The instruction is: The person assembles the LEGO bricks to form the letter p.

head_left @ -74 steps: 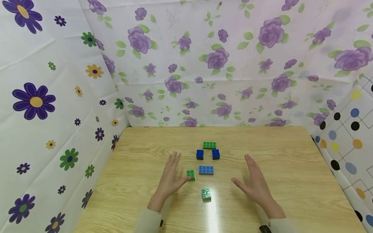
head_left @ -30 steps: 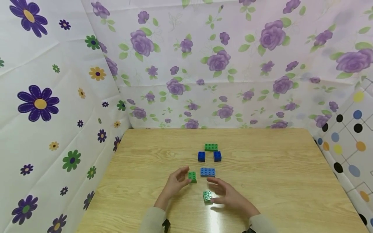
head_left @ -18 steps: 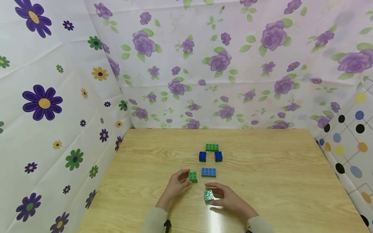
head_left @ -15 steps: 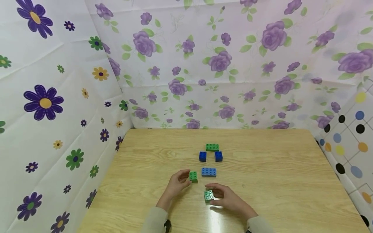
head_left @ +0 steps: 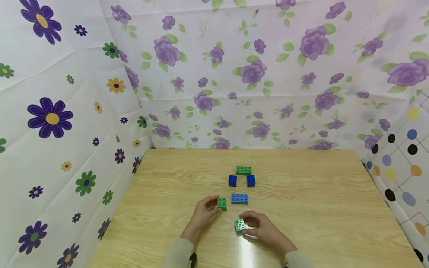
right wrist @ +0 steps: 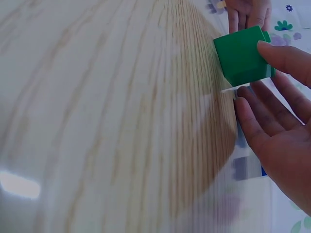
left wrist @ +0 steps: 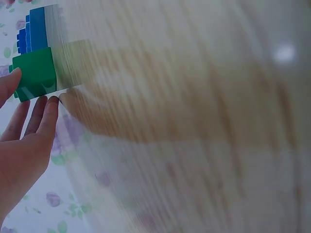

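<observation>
Hands [head_left: 203, 213] [head_left: 263, 227] moved in, now pinching 1 grn block [head_left: 222, 203] [head_left: 239, 225] ea.

Left hand [left wrist: 24, 155] cropped in left wrist view, blurred tabletop [left wrist: 194, 97], apparent strap [head_left: 193, 259] partly hidden

Cloth-walled booth [head_left: 60, 156] — patterned sheets [head_left: 207, 74] on three sides, wooden table [head_left: 318, 197].

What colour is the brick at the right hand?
The brick is green, clearest in the right wrist view.
</observation>
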